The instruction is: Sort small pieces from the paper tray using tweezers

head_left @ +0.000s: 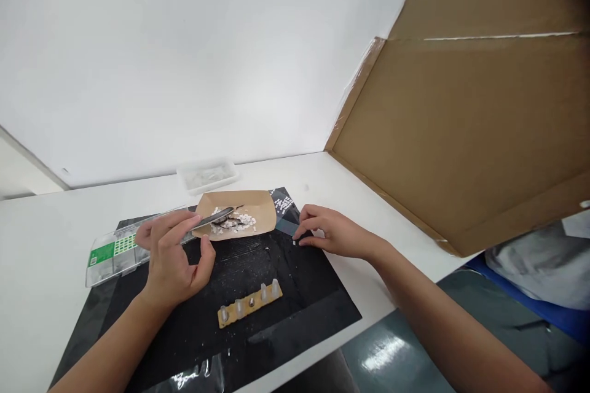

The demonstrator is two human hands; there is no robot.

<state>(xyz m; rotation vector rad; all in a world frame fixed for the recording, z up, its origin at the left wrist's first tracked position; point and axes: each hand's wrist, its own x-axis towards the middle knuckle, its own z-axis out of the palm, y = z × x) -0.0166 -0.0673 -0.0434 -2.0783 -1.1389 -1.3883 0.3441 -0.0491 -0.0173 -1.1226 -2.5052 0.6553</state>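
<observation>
My left hand [173, 255] holds a dark, slender metal tool [214, 217] between thumb side and fingers, its tip over a brown paper tray [263, 212]. Small white pieces [239, 221] and some dark strands lie in that tray. Beyond the tray's right end, my right hand [322, 232] rests low over the black mat with its fingertips bent close together. A tiny white piece [294, 242] shows just below those fingertips; whether they grip anything is too small to tell. More white pieces [283, 202] sit in rows on the mat's far corner.
A yellowish strip [249, 306] with several small pegs lies on the black mat [295, 331]. Left stands a clear plastic case [113, 258] with a green label. A translucent tray [207, 177] is near the wall, and a cardboard panel [461, 135] rises at right.
</observation>
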